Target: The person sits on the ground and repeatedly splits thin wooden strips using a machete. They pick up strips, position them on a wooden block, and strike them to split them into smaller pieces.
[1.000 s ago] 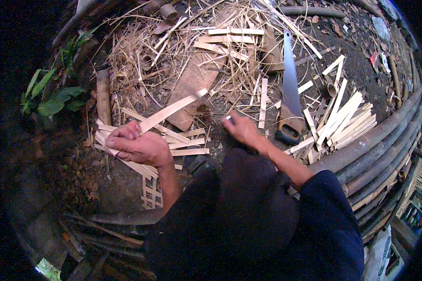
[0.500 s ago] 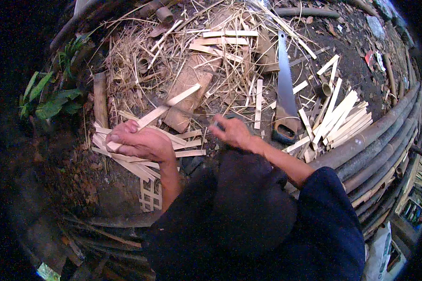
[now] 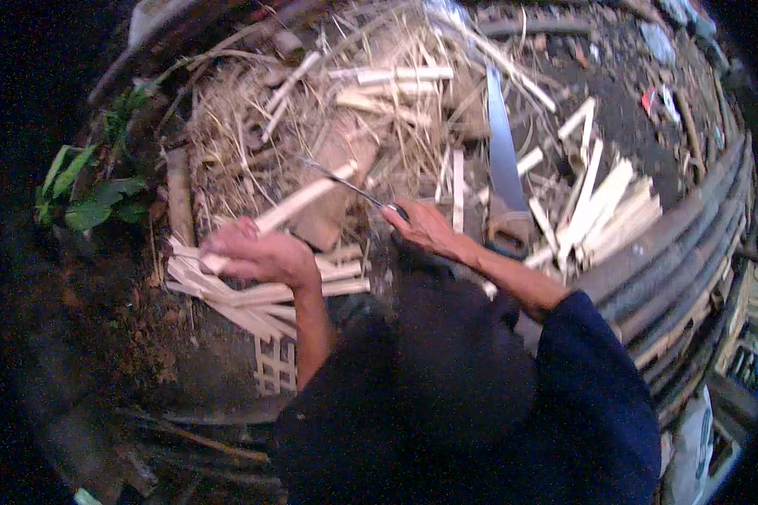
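A flat pale strip of wood or bamboo (image 3: 307,200) slants up and away from my left hand (image 3: 265,257), whose fingers are closed round its near end. My right hand (image 3: 429,229) grips the dark handle of a knife (image 3: 364,195). The thin blade points up and left and crosses the strip close to its far end. Under them lies a brown wooden block (image 3: 318,234), partly covered by the strip. Beneath and beside my left hand is a pile of similar pale strips (image 3: 244,300). The picture is somewhat blurred.
Right of the block lies a handsaw (image 3: 503,143). Further right, more pale strips (image 3: 611,210) fan out beside stacked poles (image 3: 674,240). Thin shavings (image 3: 219,126) litter the far ground. A small strip lattice (image 3: 275,366) sits below the left pile; green leaves (image 3: 88,212) grow at left.
The knife blade has shifted toward the strip's far end, and my right hand has moved slightly right. My left hand still holds the strip. The whole view has shifted a little.
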Demonstrator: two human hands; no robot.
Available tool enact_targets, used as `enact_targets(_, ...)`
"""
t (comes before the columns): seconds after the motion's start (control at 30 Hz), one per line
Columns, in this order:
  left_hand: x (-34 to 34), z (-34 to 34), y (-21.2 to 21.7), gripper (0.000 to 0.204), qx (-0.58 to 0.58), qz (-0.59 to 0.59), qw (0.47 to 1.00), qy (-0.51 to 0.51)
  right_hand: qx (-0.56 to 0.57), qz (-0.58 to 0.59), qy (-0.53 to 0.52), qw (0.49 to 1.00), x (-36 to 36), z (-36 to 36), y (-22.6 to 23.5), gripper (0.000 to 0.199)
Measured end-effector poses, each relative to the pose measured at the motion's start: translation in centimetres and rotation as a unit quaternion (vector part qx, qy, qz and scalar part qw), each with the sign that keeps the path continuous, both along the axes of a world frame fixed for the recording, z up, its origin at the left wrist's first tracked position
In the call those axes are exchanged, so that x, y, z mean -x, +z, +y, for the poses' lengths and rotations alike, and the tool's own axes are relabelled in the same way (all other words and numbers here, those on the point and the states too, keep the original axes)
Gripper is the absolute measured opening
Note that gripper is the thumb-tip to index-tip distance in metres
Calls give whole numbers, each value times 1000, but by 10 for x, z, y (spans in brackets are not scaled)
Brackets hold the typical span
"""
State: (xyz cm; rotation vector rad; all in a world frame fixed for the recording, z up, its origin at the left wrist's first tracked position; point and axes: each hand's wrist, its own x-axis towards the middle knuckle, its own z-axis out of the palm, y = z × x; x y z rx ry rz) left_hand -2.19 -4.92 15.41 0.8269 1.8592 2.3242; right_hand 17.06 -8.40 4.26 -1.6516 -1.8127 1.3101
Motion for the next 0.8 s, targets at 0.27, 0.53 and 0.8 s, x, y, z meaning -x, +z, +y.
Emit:
enact_targets(0.27,15,11,-5,41,-252,-41,950,-178,-1,-47,-36,998,-26,0,-69,54)
enact_targets(0.53,12,17,34,39,-104,0,978,-179,17,21,-33,999,-13,-12,-4,44)
enact_targets(0.8,6,8,25,42,-82,-66,986,-128,-40,46,32,998,40,-8,56,40)
